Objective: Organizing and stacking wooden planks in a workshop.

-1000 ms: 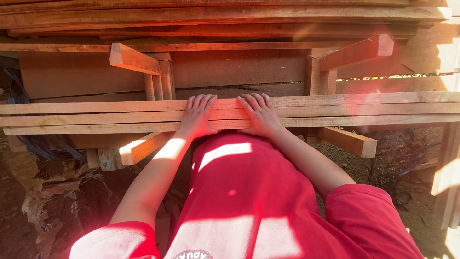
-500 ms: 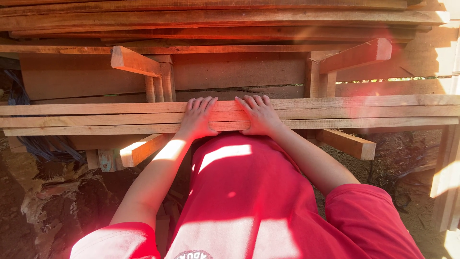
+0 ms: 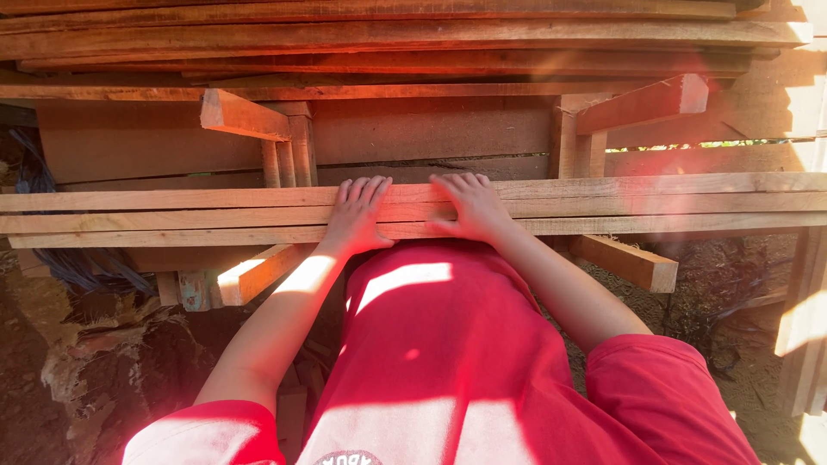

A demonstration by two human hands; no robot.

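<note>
Wooden slats (image 3: 603, 207), long and pale, lie side by side across the frame, and I find both hands resting on them palm down. My left hand (image 3: 355, 215) lies flat with its fingers (image 3: 362, 189) extended and slightly spread, tips pointing away from the body toward the far edge of the slats; it grips nothing. My right hand (image 3: 472, 207) sits just beside it, likewise flat, fingers (image 3: 461, 183) straight and close together, with the thumb angled inward toward the left hand. Neither hand closes around any slat; the contact is by palm and finger pads on the top faces only. Both forearms run back from the wrists toward the body, the left one sunlit, the right one in shade, and both elbows are bent outward. A red shirt (image 3: 431, 362) fills the lower frame beneath the wrists.

Beyond the fingertips I note a broad plank (image 3: 431, 129) set on edge, and above it a stack of boards (image 3: 388, 43) lying lengthwise. Short wooden supports (image 3: 289, 151) stand just past the left fingertips, and a similar support (image 3: 577, 138) stands beyond the right. An angled brace (image 3: 620, 261) projects below the slats to the right of the right wrist. Bare earth (image 3: 86, 379) lies below the left forearm.
</note>
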